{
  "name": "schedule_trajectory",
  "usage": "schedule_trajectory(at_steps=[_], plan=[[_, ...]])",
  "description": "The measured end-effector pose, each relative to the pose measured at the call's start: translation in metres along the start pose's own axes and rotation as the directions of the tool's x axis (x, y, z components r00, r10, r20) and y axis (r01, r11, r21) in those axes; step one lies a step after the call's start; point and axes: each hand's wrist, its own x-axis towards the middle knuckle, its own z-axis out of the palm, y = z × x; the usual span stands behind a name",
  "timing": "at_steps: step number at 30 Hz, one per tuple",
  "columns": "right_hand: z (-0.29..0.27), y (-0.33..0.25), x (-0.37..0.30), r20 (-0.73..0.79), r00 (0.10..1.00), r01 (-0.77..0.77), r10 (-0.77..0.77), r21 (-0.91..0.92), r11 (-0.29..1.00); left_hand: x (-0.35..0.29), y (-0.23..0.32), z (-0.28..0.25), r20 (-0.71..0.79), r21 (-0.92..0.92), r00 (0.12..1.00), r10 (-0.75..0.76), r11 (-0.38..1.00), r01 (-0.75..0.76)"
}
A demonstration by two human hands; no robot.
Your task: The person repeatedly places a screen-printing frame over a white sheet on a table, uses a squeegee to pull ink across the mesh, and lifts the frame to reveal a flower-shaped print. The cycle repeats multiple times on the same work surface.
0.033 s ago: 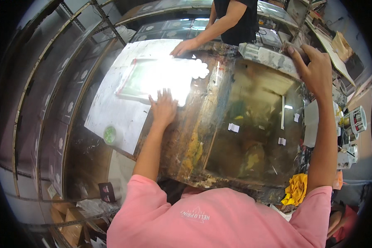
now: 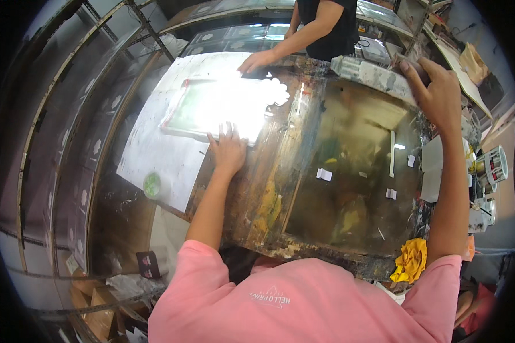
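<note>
My left hand [image 2: 229,153] lies with its fingers spread on the near edge of a pile of clear plastic sheets [image 2: 180,117]. Glare whitens most of that pile. It rests on a large white paper [image 2: 149,140] on the stained table. My right hand [image 2: 440,97] is closed around the far right corner of a screen-printing frame [image 2: 377,77], whose far bar is crusted with grey-white paint. Its brownish see-through panel [image 2: 349,171] carries small paper bits. The fingertips behind the corner are partly hidden.
Across the table, a co-worker's hand [image 2: 257,62] touches the pile's far edge. A round green-and-clear tub [image 2: 152,185] stands on the paper's near edge. A crumpled yellow cloth [image 2: 409,260] lies at the near right corner. Paint cans [image 2: 491,166] stand right; racks [image 2: 68,137] rise left.
The co-worker's hand has shifted slightly to the right. My right hand has edged a little right and down. My left hand has stayed at the pile's near edge.
</note>
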Motion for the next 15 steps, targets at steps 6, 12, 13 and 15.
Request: schedule_trajectory(at_steps=[6, 12, 13, 15], plan=[[0.001, -0.003, 0.0, -0.046, 0.999, -0.016, 0.018, 0.048, 0.999, 0.012, -0.004, -0.013, -0.127, -0.076, 0.992, -0.015, 0.997, 0.006], [0.003, 0.007, 0.013, -0.114, 0.993, 0.038, -0.037, 0.004, 0.999, 0.037, 0.021, -0.092, 0.024, -0.12, 0.942, 0.335, 0.936, -0.33], [0.004, 0.009, 0.015, -0.097, 0.994, 0.05, -0.048, 0.019, 0.999, 0.036, 0.046, -0.093, 0.151, 0.067, 0.904, 0.401, 0.908, -0.414], [0.005, 0.013, 0.018, -0.118, 0.991, 0.067, -0.06, 0.052, 0.996, 0.012, 0.106, -0.085, 0.173, -0.156, 0.904, 0.392, 0.917, -0.368]])
